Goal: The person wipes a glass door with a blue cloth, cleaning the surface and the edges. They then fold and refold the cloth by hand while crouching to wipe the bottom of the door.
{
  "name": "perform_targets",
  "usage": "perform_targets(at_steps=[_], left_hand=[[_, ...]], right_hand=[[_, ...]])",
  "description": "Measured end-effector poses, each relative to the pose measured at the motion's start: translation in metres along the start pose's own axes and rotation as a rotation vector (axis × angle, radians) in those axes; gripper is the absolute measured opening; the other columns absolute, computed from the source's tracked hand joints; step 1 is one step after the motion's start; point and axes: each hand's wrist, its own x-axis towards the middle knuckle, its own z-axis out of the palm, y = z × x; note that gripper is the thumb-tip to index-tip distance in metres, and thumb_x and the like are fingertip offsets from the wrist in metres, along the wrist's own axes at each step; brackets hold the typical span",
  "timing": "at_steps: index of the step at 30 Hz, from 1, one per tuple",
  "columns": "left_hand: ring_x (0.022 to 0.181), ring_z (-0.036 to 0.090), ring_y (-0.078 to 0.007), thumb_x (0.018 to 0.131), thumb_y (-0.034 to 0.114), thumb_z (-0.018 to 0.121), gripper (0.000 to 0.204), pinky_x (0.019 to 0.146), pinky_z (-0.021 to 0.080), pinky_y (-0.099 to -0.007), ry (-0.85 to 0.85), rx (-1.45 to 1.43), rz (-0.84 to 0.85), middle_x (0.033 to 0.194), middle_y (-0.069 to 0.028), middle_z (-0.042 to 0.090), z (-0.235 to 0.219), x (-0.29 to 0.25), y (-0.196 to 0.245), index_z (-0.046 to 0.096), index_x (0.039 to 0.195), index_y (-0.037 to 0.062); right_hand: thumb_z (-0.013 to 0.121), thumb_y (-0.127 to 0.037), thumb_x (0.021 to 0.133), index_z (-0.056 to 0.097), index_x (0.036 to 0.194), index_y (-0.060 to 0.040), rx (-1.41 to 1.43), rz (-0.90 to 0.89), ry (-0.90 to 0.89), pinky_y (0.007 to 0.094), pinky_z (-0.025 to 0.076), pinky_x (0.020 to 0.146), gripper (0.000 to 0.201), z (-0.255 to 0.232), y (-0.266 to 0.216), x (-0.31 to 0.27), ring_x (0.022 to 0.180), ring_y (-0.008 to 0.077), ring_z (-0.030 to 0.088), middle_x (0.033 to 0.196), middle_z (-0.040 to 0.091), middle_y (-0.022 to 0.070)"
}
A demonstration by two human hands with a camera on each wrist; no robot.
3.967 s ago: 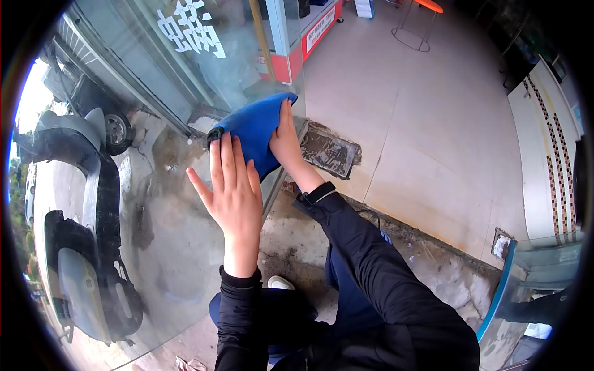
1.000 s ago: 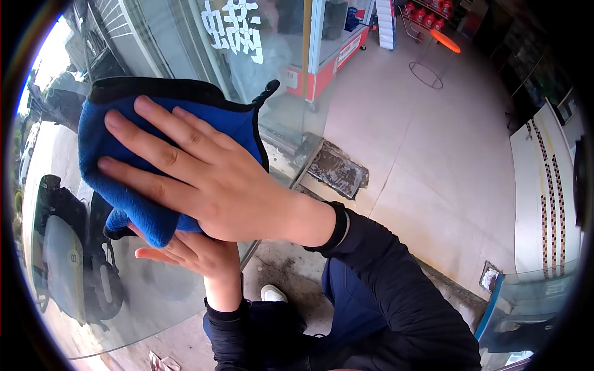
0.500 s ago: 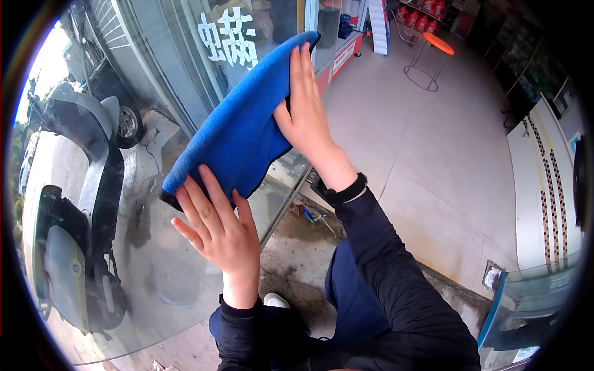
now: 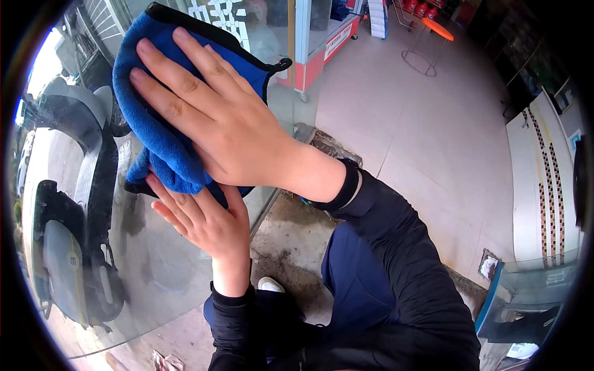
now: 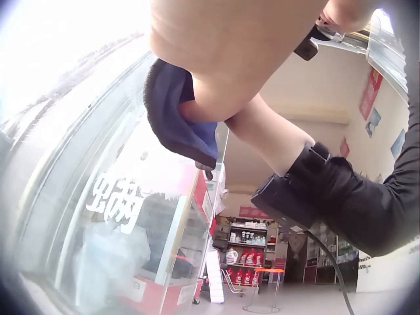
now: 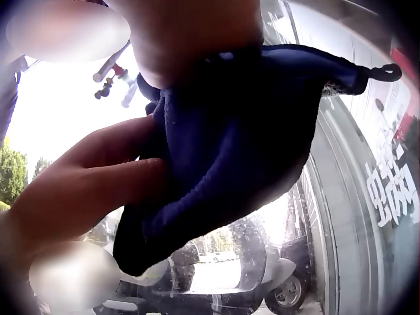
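Observation:
A blue cloth with black edging (image 4: 145, 114) lies bunched against the glass pane (image 4: 167, 272) in the head view. Spread over the cloth, the right hand (image 4: 223, 117) presses it with straight fingers. Below it the left hand (image 4: 210, 222) has its fingertips at the cloth's lower fold, fingers extended. In the right wrist view the left hand (image 6: 85, 177) touches the underside of the dark cloth (image 6: 243, 144). The left wrist view shows the cloth (image 5: 174, 111) beside the hand. White characters (image 4: 232, 18) mark glass behind the cloth's upper edge.
Through the glass at left stands a scooter (image 4: 93, 142). A red-based display case (image 4: 306, 74) and an orange stool (image 4: 437, 29) are at the back. At right are a white cabinet (image 4: 526, 185) and a blue-edged glass panel (image 4: 492, 297). The doorway's raised edge (image 4: 464, 281) runs below the tiled floor.
The right hand has swung left across the cloth from its upper right end. The cloth, stretched out half a second ago, is now bunched, and the left hand has moved slightly lower left.

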Motion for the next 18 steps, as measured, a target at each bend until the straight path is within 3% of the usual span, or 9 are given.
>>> perform_targets(at_steps=[4, 7, 8, 10, 12, 14, 16, 17, 18], left_hand=[[0.149, 0.039, -0.0435, 0.099, 0.023, 0.06, 0.054, 0.126, 0.019, -0.0504, -0.016, 0.022, -0.031, 0.158, -0.0247, 0.045, 0.001, 0.012, 0.009, 0.054, 0.144, -0.0051], [0.151, 0.038, -0.0404, 0.097, 0.021, 0.06, 0.054, 0.125, 0.02, -0.0507, -0.059, 0.017, -0.013, 0.16, -0.0232, 0.043, 0.008, 0.014, 0.017, 0.053, 0.146, -0.001], [0.152, 0.035, -0.0391, 0.096, 0.019, 0.061, 0.057, 0.125, 0.021, -0.0523, -0.1, 0.022, 0.006, 0.162, -0.0222, 0.041, 0.012, 0.017, 0.018, 0.051, 0.149, 0.0022], [0.153, 0.037, -0.0301, 0.095, 0.02, 0.06, 0.061, 0.127, 0.017, -0.0506, -0.166, 0.086, 0.027, 0.165, -0.0143, 0.039, 0.015, 0.021, 0.029, 0.05, 0.154, 0.0158], [0.154, 0.035, -0.0243, 0.094, 0.022, 0.06, 0.063, 0.128, 0.012, -0.0511, -0.299, 0.154, 0.063, 0.167, -0.0094, 0.037, 0.014, 0.025, 0.039, 0.049, 0.156, 0.0197], [0.154, 0.033, -0.0193, 0.093, 0.024, 0.06, 0.063, 0.129, 0.009, -0.0516, -0.333, 0.147, 0.061, 0.168, -0.0037, 0.035, 0.019, 0.024, 0.048, 0.049, 0.156, 0.0202], [0.154, 0.033, -0.0176, 0.093, 0.025, 0.062, 0.064, 0.129, 0.009, -0.0513, -0.439, 0.096, 0.108, 0.168, -0.0016, 0.036, 0.022, 0.021, 0.056, 0.049, 0.155, 0.0202], [0.154, 0.032, -0.0156, 0.092, 0.025, 0.064, 0.064, 0.13, 0.01, -0.0515, -0.457, 0.092, 0.118, 0.167, 0.0, 0.036, 0.025, 0.018, 0.059, 0.05, 0.154, 0.0188], [0.154, 0.032, -0.0156, 0.092, 0.025, 0.064, 0.064, 0.13, 0.01, -0.0515, -0.456, 0.092, 0.117, 0.167, 0.0, 0.036, 0.03, 0.014, 0.059, 0.05, 0.154, 0.0188]], right_hand=[[0.064, -0.022, 0.09, 0.049, 0.151, -0.0044, -0.042, -0.036, -0.007, 0.0531, 0.037, 0.117, 0.065, -0.005, 0.02, 0.004, 0.15, 0.0423, 0.036, 0.163, 0.038, 0.018], [0.062, -0.024, 0.091, 0.045, 0.152, 0.0001, -0.039, 0.042, 0.067, 0.0474, 0.037, 0.118, 0.068, -0.014, 0.041, 0.004, 0.149, 0.0424, 0.036, 0.164, 0.036, 0.0219], [0.056, -0.019, 0.093, 0.036, 0.157, 0.0017, -0.056, 0.065, 0.063, 0.0475, 0.033, 0.121, 0.07, -0.017, 0.053, 0.0, 0.151, 0.0441, 0.032, 0.165, 0.03, 0.025], [0.047, -0.009, 0.098, 0.015, 0.161, 0.0077, -0.602, -0.039, -0.08, 0.0514, 0.018, 0.127, 0.072, -0.025, 0.101, -0.009, 0.154, 0.0508, 0.018, 0.167, 0.017, 0.0312], [0.048, -0.007, 0.096, 0.017, 0.161, 0.0069, -0.104, 0.302, 0.061, 0.0474, 0.02, 0.127, 0.074, -0.023, 0.125, -0.022, 0.154, 0.0498, 0.02, 0.167, 0.018, 0.032], [0.046, -0.006, 0.095, 0.019, 0.159, 0.0103, -0.087, 0.458, 0.055, 0.0449, 0.023, 0.126, 0.071, -0.038, 0.146, -0.029, 0.153, 0.0468, 0.025, 0.164, 0.022, 0.0338], [0.054, -0.011, 0.094, 0.025, 0.16, 0.003, -0.203, 0.521, 0.075, 0.0416, 0.028, 0.124, 0.073, -0.033, 0.188, -0.061, 0.151, 0.0438, 0.031, 0.163, 0.029, 0.0312], [0.048, -0.015, 0.095, 0.024, 0.16, 0.005, -0.129, 0.488, 0.157, 0.0469, 0.027, 0.124, 0.072, -0.03, 0.188, -0.061, 0.152, 0.0458, 0.027, 0.166, 0.024, 0.0295], [0.048, -0.015, 0.095, 0.024, 0.16, 0.005, -0.13, 0.485, 0.157, 0.0469, 0.027, 0.124, 0.072, -0.03, 0.189, -0.068, 0.152, 0.0458, 0.027, 0.166, 0.024, 0.0295]])
